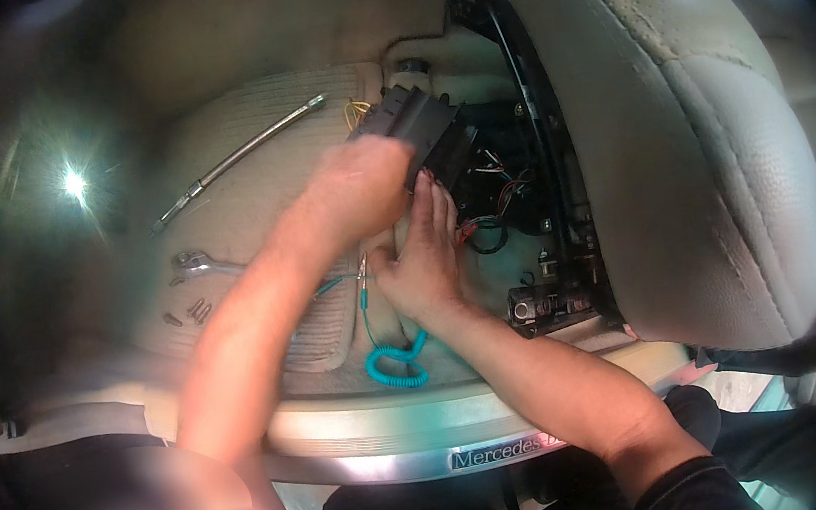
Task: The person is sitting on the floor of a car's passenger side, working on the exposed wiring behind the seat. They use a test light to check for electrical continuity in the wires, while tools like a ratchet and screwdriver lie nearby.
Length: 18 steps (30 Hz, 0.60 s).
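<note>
Box of dark plastic (425, 120), left hand (367, 184) curled at its near-left side, grip unclear, right hand (421, 266) at its near end, fingers extended, seat rail (536, 89) rightward, open mat (300, 146) leftward to metal bar (241, 157)

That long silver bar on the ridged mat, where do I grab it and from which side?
I'd grip the middle of the long silver bar, coming down from above with fingers across it: it's slender, lies diagonally, and nothing covers it. The left hand is away from it, at the black box.
</note>
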### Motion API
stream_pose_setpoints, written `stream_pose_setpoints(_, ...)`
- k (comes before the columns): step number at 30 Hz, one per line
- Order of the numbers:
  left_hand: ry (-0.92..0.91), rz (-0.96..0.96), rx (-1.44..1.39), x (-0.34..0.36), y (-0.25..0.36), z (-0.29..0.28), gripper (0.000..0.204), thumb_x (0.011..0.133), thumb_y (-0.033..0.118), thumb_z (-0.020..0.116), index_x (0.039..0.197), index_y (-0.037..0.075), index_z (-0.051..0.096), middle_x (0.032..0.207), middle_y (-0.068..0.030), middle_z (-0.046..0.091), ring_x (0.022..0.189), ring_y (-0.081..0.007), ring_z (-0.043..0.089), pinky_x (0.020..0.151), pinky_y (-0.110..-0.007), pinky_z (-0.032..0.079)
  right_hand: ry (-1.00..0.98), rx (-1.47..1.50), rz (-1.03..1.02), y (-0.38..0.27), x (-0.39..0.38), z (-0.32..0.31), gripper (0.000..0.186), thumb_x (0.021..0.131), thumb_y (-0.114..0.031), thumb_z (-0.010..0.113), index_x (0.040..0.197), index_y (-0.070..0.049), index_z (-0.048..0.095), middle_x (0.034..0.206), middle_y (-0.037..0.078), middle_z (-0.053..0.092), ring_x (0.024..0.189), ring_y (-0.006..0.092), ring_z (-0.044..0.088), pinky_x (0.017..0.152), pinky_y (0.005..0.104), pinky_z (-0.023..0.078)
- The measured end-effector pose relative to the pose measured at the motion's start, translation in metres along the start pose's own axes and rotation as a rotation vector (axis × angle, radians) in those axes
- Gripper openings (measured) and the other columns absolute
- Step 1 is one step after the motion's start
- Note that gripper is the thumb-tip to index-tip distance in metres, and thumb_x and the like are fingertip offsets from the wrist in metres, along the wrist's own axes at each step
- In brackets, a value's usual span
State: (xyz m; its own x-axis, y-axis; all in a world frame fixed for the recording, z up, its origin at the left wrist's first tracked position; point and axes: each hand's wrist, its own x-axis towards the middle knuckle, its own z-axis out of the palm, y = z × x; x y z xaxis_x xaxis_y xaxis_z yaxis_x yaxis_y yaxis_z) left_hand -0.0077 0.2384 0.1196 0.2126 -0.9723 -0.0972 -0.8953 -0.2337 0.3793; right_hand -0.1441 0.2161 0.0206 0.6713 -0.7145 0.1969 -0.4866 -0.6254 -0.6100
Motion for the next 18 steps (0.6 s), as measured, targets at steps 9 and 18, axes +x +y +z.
stream_pose_setpoints(9, 0.289, 0.248, 0.480, 0.055, 0.059, 0.078, 0.040, 0.079, 0.022, 0.074, 0.118, 0.012, 0.071, 0.112, -0.0042, 0.065, 0.119, -0.0259, 0.052, 0.111, -0.059, 0.030, -0.430, -0.299, -0.124, 0.043, -0.014, 0.029, 0.105, 0.088, -0.062, 0.060, 0.159, 0.000, 0.014, 0.162, 0.026, 0.023, 0.149, 0.0418, 0.024, 0.122, 0.0516, 0.018)
stream_pose_setpoints(18, 0.093, 0.312, 0.191, 0.055, 0.042, 0.078, 0.054, 0.072, 0.023, 0.079, 0.125, 0.015, 0.070, 0.115, -0.0041, 0.068, 0.126, -0.0268, 0.049, 0.119, -0.057, 0.021, -0.302, -0.214, -0.080, 0.012, -0.007, 0.012, 0.109, 0.086, -0.063, 0.064, 0.161, -0.002, 0.012, 0.160, 0.026, 0.031, 0.149, 0.0390, 0.029, 0.123, 0.0511, 0.017)
